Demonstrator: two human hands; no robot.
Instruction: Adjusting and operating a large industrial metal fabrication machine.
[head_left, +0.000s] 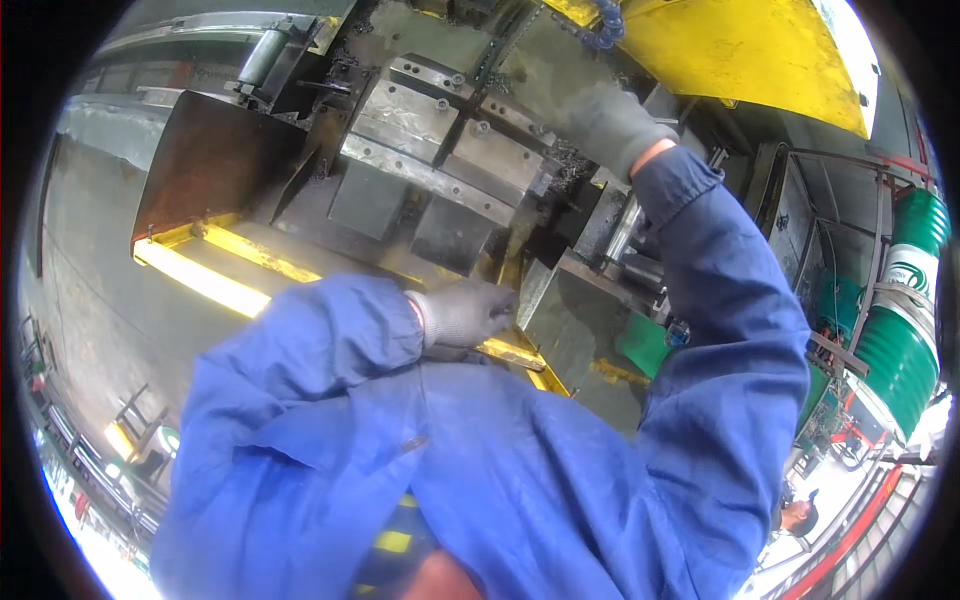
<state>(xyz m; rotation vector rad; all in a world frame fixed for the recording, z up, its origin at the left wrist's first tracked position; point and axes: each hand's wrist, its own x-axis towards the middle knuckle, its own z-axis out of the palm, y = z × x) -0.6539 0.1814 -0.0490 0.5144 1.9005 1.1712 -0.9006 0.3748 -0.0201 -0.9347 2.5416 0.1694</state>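
Right hand point(610, 125), blurred, is beside the bolted metal fixture point(405, 115); left hand point(465, 312) is near the yellow rail point(512, 352). Neither grip's state is discernible. Advise steady reach, right cuff point(682, 185) clear.

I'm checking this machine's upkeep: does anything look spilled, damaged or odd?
Dark shavings lie loose beside the metal blocks, near the right hand; they look like stray debris, though they may be usual here. The yellow frame has dark scuffs, so it looks worn.
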